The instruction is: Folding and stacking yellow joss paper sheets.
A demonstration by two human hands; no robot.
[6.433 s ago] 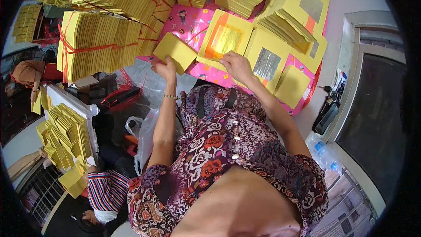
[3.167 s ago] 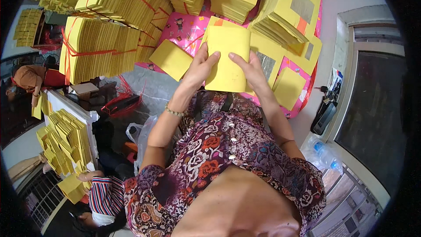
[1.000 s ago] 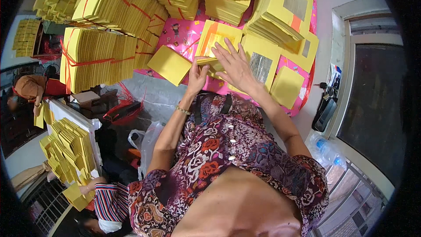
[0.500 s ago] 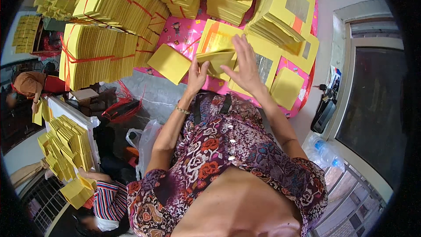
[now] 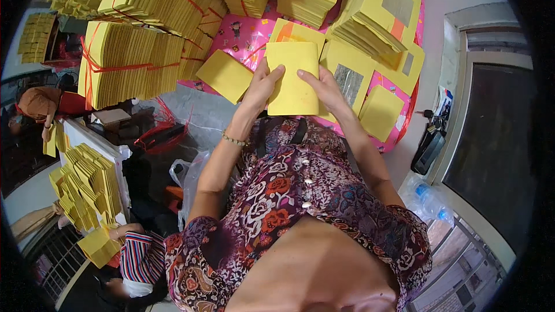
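Note:
A folded yellow paper packet is held upright in front of me, over the edge of the pink table cover. My left hand grips its left edge, thumb on the near face and fingers hidden behind. On the right edge, my right hand holds it the same way. Behind it lie a yellow sheet with a silver foil patch and a sheet with an orange strip. Single yellow packets rest on the left and on the right.
Bundles tied with red string stand at the left and back. A tall pile of yellow sheets is at the back right. At left, two people handle yellow paper beside a white table. Red string and a plastic bag lie low.
The packet has been turned upright, its broad face toward me. My right hand, spread and apart from it before, has come down and now holds its right edge.

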